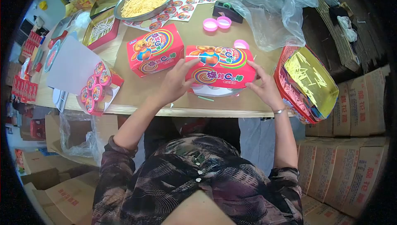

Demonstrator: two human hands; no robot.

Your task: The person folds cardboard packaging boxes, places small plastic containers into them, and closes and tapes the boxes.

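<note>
A red candy box (225,69) with a cartoon bear and rainbow rings lies at the table's front edge, its near side showing a white and clear strip beneath the printed flap. My left hand (178,80) grips its left end, fingers reaching over the printed top. At the right end, my right hand (264,85) holds the corner between thumb and fingers. A second red box (155,50) of the same print stands just left, close to my left hand. Farther left, an opened box holds several round pink tubs (96,86) with bear labels, its white flap raised.
A metal bowl of thin yellow sticks (145,2) sits on sticker sheets (186,8) at the back. Pink cups (217,23), a black tape dispenser (228,12) and clear plastic bags (273,14) lie behind. Right is a basket of sticks (306,80); cartons (351,101) stand beyond.
</note>
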